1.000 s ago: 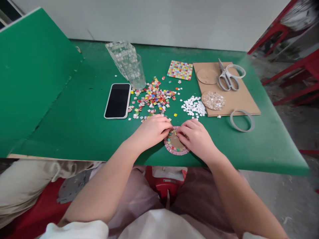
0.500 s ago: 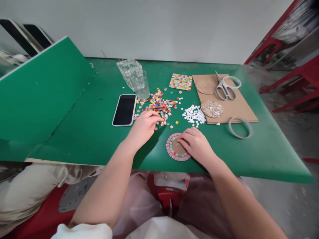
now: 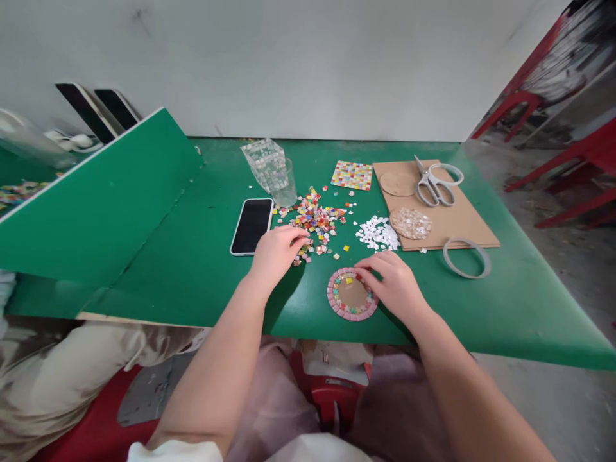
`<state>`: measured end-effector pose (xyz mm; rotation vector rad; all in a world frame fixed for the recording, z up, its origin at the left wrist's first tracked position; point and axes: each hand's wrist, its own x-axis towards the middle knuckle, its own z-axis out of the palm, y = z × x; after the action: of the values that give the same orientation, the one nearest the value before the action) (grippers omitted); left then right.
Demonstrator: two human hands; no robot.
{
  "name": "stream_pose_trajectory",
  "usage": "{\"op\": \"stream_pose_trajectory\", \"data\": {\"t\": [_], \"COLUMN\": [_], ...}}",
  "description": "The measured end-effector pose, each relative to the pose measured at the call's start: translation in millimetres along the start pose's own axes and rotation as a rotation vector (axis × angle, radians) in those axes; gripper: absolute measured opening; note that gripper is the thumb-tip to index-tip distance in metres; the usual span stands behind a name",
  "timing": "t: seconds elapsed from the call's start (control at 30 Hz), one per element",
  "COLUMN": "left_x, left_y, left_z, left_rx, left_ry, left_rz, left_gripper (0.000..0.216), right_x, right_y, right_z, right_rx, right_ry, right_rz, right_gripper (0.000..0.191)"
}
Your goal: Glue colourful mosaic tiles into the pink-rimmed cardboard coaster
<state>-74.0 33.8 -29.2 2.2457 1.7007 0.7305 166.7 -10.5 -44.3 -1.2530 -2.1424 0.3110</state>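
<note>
A round coaster [image 3: 352, 295] lies flat near the table's front edge, with a pink tile rim, a ring of small coloured pieces inside it and a bare brown middle. One yellow tile [image 3: 349, 280] sits inside that ring at the top. My right hand [image 3: 392, 282] is at the coaster's upper right, thumb and forefinger close together at the rim; anything between them is too small to make out. My left hand [image 3: 276, 253] rests at the near side of a pile of coloured mosaic tiles [image 3: 315, 215], fingertips pinched, their contents hidden.
Left of the pile are a phone [image 3: 252, 226] and a clear cup [image 3: 283, 186] holding a plastic bag. White tiles [image 3: 378, 233] lie right, beside cardboard [image 3: 455, 221] bearing scissors [image 3: 434, 185] and a pebbled disc [image 3: 411, 223]. Also around: a tape ring [image 3: 466, 258], a mosaic square [image 3: 351, 175], a green divider [image 3: 106, 205].
My right hand has drawn back from the coaster's middle to its upper right rim, and the yellow tile now shows inside the ring. My left hand stays by the pile. The view has shifted.
</note>
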Motion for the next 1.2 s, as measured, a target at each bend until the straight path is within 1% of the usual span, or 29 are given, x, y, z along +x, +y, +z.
{"op": "stream_pose_trajectory", "data": {"t": [0.07, 0.2, 0.27, 0.33, 0.37, 0.43, 0.5, 0.53, 0.6, 0.7, 0.83, 0.97, 1.07, 1.2], "left_x": [2.3, 9.6, 12.3, 12.7, 12.0, 9.2, 6.1, 4.9, 3.7, 5.0, 8.6, 10.1, 10.1, 10.1], "left_y": [0.6, 1.6, 5.7, 13.7, 18.8, 29.9, 39.4, 42.7, 46.3, 45.9, 43.9, 43.6, 43.4, 43.5], "left_z": [2.4, 12.0, 17.1, 22.1, 25.0, 31.8, 39.9, 43.9, 50.7, 54.7, 51.6, 49.8, 49.6, 48.8], "left_rx": [0.068, 0.228, 0.26, 0.262, 0.258, 0.245, 0.237, 0.24, 0.242, 0.226, 0.183, 0.123, 0.101, 0.11], "left_ry": [0.019, 0.045, 0.063, 0.083, 0.074, 0.008, -0.053, -0.055, -0.055, -0.088, -0.122, -0.108, -0.101, -0.146], "left_rz": [0.019, 0.132, 0.159, 0.18, 0.203, 0.243, 0.284, 0.296, 0.323, 0.324, 0.311, 0.313, 0.3, 0.282], "left_gripper": [0.018, 0.022, 0.023, 0.023, 0.024, 0.026, 0.028, 0.029, 0.029, 0.026, 0.017, 0.009, 0.007, 0.009], "right_x": [0.3, 1.3, 0.9, -1.4, -3.4, -8.9, -15.3, -18.2, -22.5, -24.2, -21.9, -20.9, -21.1, -20.7], "right_y": [4.7, 20.9, 34.5, 52.5, 62.6, 82.8, 99.4, 105.4, 111.9, 111.6, 107.1, 106.5, 106.5, 105.0], "right_z": [-1.8, -10.2, -19.6, -31.7, -38.1, -49.4, -56.8, -58.8, -60.0, -58.2, -56.4, -56.7, -56.5, -54.9], "right_rx": [-0.011, -0.046, -0.084, -0.144, -0.181, -0.252, -0.325, -0.352, -0.37, -0.363, -0.365, -0.371, -0.377, -0.38], "right_ry": [0.035, 0.113, 0.186, 0.274, 0.318, 0.368, 0.381, 0.367, 0.33, 0.31, 0.314, 0.322, 0.325, 0.322], "right_rz": [0.02, 0.101, 0.193, 0.32, 0.387, 0.517, 0.609, 0.63, 0.652, 0.651, 0.636, 0.69, 0.703, 0.676], "right_gripper": [0.014, 0.018, 0.02, 0.026, 0.029, 0.035, 0.037, 0.037, 0.037, 0.037, 0.036, 0.037, 0.037, 0.036]}}
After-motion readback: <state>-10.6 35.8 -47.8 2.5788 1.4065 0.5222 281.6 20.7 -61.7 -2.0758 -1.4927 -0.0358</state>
